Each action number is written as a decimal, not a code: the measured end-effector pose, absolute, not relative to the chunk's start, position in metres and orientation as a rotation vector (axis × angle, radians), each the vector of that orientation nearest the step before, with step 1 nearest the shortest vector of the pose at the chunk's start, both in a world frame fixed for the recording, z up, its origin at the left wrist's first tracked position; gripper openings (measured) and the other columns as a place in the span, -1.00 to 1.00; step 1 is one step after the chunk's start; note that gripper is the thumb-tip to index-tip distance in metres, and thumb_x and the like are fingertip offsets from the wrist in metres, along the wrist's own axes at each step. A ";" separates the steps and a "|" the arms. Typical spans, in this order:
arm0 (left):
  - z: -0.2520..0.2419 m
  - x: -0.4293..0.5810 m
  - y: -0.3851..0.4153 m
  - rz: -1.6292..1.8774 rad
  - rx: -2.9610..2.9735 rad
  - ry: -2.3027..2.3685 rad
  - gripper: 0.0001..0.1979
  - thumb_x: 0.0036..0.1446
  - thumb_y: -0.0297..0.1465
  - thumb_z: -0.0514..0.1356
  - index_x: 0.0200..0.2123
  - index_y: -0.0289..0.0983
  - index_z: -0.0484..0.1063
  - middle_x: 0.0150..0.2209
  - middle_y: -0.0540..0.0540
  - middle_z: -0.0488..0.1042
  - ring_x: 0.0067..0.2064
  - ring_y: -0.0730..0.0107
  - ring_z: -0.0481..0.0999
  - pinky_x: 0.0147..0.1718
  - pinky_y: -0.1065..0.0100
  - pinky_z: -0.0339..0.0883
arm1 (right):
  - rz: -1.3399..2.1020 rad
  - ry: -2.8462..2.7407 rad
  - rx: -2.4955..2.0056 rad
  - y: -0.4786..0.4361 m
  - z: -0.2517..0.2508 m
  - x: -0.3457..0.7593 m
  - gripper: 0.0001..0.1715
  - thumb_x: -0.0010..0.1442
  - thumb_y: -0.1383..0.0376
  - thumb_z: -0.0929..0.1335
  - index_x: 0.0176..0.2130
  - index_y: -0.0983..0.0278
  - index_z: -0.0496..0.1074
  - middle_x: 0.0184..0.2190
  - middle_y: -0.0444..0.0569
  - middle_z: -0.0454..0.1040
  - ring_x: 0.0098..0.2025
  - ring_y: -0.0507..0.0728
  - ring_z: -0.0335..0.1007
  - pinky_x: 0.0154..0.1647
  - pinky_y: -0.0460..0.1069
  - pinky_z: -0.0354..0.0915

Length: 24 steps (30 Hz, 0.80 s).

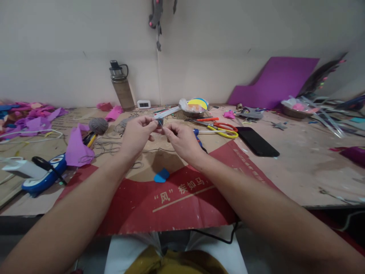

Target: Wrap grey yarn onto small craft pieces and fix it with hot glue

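Above the middle of the table, my left hand (pixel 139 132) pinches a small dark blue-grey piece (pixel 160 121) between thumb and fingertips. My right hand (pixel 181 139) is closed too, its thumb and finger pressed together right beside that piece. Whatever lies in the right fingertips is too small to make out. Below both hands, a bright blue cut-out (pixel 161 176) rests on the red printed cardboard (pixel 182 213). Thin grey yarn (pixel 105 146) trails loosely left of my left hand from a grey yarn ball (pixel 98 125).
Scissors (pixel 230 134) with red and yellow handles and a black phone (pixel 256 141) lie to the right. A bottle (pixel 122 89) and a small white clock (pixel 143 104) stand near the wall. Purple felt (pixel 78 146) and a blue case (pixel 45 182) are at left.
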State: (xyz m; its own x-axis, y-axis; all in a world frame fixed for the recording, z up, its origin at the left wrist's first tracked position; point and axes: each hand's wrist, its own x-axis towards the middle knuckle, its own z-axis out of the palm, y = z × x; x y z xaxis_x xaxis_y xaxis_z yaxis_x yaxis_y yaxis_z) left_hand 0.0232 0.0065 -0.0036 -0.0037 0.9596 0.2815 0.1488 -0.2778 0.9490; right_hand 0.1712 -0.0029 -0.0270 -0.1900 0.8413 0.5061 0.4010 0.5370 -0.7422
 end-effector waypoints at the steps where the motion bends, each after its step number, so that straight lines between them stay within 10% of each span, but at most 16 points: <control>1: -0.004 0.023 0.007 1.369 1.476 1.159 -0.88 0.01 -0.35 0.25 -0.42 -0.30 0.42 -0.43 -0.09 0.53 -0.38 0.38 0.57 -0.63 0.52 0.22 | 0.578 -1.799 -1.035 -0.003 -0.028 0.170 -0.68 0.27 0.19 0.22 -0.45 0.27 0.36 -0.55 -0.16 0.33 -0.46 0.01 0.20 -0.40 -0.07 0.08; 24: -0.003 0.019 0.019 1.568 1.048 0.858 -0.90 0.11 -0.58 0.15 -0.44 -0.35 0.37 -0.46 -0.08 0.52 -0.42 0.43 0.58 -0.38 0.43 0.46 | 0.288 -2.242 -1.214 -0.012 -0.018 0.169 -0.60 0.34 0.21 0.19 -0.43 0.30 0.42 -0.44 -0.01 0.46 -0.39 0.05 0.27 -0.34 -0.04 0.07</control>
